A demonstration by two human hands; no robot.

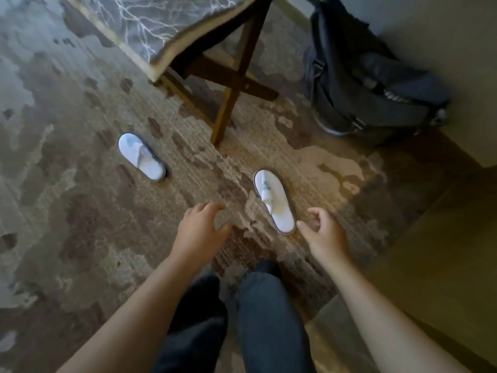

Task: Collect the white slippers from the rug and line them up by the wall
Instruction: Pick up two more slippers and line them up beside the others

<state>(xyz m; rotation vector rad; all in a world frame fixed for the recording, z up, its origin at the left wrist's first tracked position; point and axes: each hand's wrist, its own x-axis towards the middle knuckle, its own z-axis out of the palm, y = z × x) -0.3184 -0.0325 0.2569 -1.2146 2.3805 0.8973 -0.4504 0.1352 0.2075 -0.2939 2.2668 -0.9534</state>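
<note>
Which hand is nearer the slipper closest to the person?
Right. The right hand is open just beside the near slipper toe, thumb almost touching. The left hand hovers open farther to its left.

A dim, soft picture with warm light on the right.

The room was not bright. A yellow glow fell on the floor at the right, while the rug at the left looked grey and dull. Everything was a little blurry, most of all the dark bag. Straight lines bent near the edges.
</note>
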